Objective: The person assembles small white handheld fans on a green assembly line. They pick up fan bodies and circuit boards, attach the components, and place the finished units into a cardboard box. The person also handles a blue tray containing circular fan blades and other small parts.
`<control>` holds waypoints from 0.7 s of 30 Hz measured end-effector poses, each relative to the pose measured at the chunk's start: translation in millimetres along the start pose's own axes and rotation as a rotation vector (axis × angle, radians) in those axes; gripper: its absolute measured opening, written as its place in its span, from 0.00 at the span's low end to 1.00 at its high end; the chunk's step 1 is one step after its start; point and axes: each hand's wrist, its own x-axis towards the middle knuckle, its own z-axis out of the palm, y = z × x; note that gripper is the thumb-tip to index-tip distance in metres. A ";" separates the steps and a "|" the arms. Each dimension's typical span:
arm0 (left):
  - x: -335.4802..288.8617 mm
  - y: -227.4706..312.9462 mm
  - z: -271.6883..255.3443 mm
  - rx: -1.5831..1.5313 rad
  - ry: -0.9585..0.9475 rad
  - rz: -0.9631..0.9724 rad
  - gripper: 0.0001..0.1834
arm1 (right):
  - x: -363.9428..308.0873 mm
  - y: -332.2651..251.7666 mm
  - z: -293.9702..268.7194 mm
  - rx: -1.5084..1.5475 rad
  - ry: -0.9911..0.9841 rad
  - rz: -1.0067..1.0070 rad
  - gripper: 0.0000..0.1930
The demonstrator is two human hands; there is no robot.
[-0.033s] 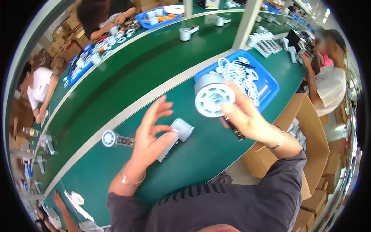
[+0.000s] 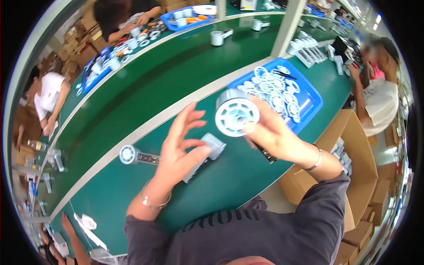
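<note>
My right hand (image 2: 276,134) grips a light grey cylindrical housing (image 2: 237,115) with a slotted round end turned upward; its dark-sided handle shows beneath the hand. My left hand (image 2: 179,145) is open, fingers spread and apart from the held housing. Under its thumb a second grey housing (image 2: 214,145) lies on the green table, its handle partly hidden by the hand; whether they touch, I cannot tell. Left of that hand lies a third housing (image 2: 129,155), its handle inlaid with dark parts.
Behind my right hand sits a blue tray (image 2: 311,112) of white rings and black tweezers. A cardboard box (image 2: 353,190) with grey parts stands at the right. Beyond the pale divider (image 2: 185,103), a green conveyor belt (image 2: 145,90) carries housings. Other people work around it.
My right hand and the held housing have moved slightly left, nearer my left hand. The whole view has shifted a little; my left hand stays open.
</note>
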 end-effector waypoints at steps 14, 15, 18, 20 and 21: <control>-8.9 -6.4 -14.0 -0.126 0.285 0.061 0.26 | 29.1 61.7 49.7 -0.336 -0.118 0.009 0.22; -10.9 -7.7 -15.8 -0.106 0.265 0.064 0.28 | 31.0 61.1 49.5 -0.366 -0.125 0.047 0.22; -13.2 -9.7 -20.1 -0.071 0.194 0.121 0.34 | 32.4 60.3 46.0 -0.339 -0.074 0.017 0.17; -17.2 -1.3 -19.8 -0.094 0.266 0.206 0.33 | 33.7 50.7 44.2 -0.311 -0.027 -0.080 0.17; -20.6 2.3 -22.3 -0.098 0.312 0.250 0.32 | 28.0 37.4 34.4 -0.442 -0.019 -0.301 0.20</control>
